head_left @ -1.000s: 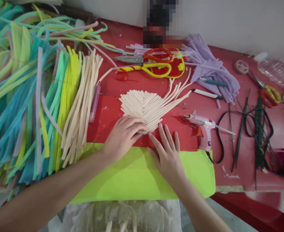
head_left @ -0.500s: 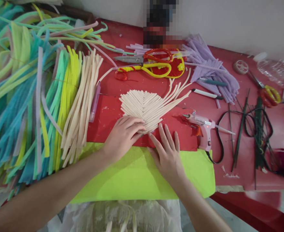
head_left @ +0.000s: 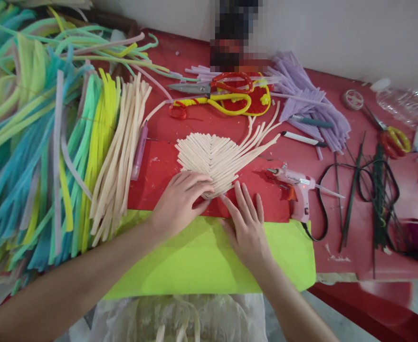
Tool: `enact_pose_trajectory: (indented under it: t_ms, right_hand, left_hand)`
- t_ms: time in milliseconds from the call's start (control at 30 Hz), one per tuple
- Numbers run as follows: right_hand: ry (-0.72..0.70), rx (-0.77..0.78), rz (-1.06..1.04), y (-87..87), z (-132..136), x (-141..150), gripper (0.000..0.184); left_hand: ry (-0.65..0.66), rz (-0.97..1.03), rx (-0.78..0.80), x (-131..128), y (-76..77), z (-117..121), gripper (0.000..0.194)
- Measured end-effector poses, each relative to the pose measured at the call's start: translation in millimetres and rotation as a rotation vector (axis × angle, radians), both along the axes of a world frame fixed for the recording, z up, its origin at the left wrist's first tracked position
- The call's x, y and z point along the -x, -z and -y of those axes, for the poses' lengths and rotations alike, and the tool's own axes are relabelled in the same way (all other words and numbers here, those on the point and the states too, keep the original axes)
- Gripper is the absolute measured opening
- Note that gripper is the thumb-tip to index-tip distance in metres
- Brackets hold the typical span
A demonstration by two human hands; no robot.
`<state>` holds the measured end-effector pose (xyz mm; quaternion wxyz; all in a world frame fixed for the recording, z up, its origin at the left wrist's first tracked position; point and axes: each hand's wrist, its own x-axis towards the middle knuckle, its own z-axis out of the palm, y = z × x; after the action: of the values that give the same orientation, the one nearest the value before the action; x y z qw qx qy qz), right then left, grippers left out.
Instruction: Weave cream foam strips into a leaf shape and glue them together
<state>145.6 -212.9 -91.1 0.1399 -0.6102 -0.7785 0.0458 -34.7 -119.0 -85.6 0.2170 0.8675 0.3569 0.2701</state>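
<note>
Cream leaf [head_left: 211,154]: lower end under left hand [head_left: 178,199], right hand [head_left: 247,223] beside.

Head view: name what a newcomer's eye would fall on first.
Probably the heap of multicoloured strips filling the left side. Next, the cream leaf-shaped piece near the centre, left hand at its lower edge, right hand close by. A pink glue gun lies to its right.
</note>
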Motion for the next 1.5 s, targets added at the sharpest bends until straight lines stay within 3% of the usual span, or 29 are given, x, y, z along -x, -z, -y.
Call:
enact_pose_trajectory:
  t_ms: [333, 933, 1500]
  right_hand:
    - [0.051, -0.092, -0.353, -0.5, 1.1, -6.3, 0.023]
    - [0.044, -0.032, -0.193, 2.4, -1.1, -3.1, 0.023]
    - [0.054, -0.018, -0.220, 2.4, -1.0, -3.2, 0.025]
  left_hand:
    - [0.002, -0.048, -0.037, -0.5, -1.0, 1.5, 0.018]
    - [-0.005, -0.038, -0.046, -1.4, -0.9, 0.9, 0.018]
    - [-0.001, -0.037, -0.025, -1.2, -0.3, 0.1, 0.019]
